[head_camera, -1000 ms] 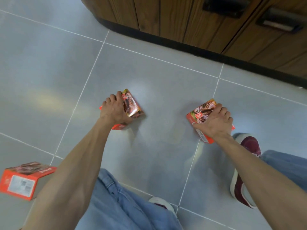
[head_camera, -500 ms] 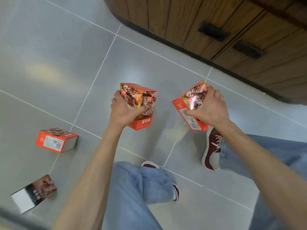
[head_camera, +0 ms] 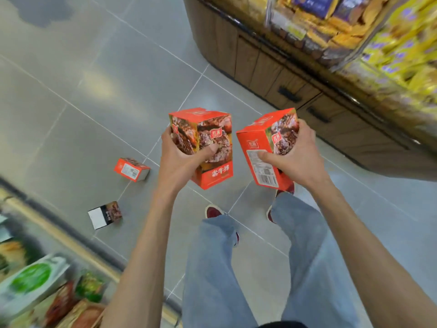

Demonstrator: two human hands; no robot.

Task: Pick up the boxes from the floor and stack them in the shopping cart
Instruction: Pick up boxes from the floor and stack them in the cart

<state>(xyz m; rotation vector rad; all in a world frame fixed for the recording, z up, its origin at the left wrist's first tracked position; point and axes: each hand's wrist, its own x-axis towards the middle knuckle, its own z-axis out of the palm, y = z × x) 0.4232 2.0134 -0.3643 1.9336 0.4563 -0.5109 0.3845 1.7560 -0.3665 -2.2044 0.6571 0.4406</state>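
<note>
Tile floor (head_camera: 94, 114) below; left fingers (head_camera: 206, 151) curl round left box (head_camera: 212, 176), right fingers (head_camera: 266, 157) round right box (head_camera: 254, 144), seemingly tilted.

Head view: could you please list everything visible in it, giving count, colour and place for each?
Held boxes: two, orange-red with a food photo; left-hand box, right-hand box.
Floor boxes: two, lying at left; orange box, white-faced box nearer the person.
Floor: one, grey tiles.
Wooden shelf base: one, brown, upper right.
Shelf packets: many, yellow and purple, blurred, upper right.
Packaged goods: several, green, white and red, blurred, lower left.
Shoes: two, dark red; left shoe, right shoe.
Jeans: blue, bottom centre.
Left hand: grips left-hand box.
Right hand: grips right-hand box.
</note>
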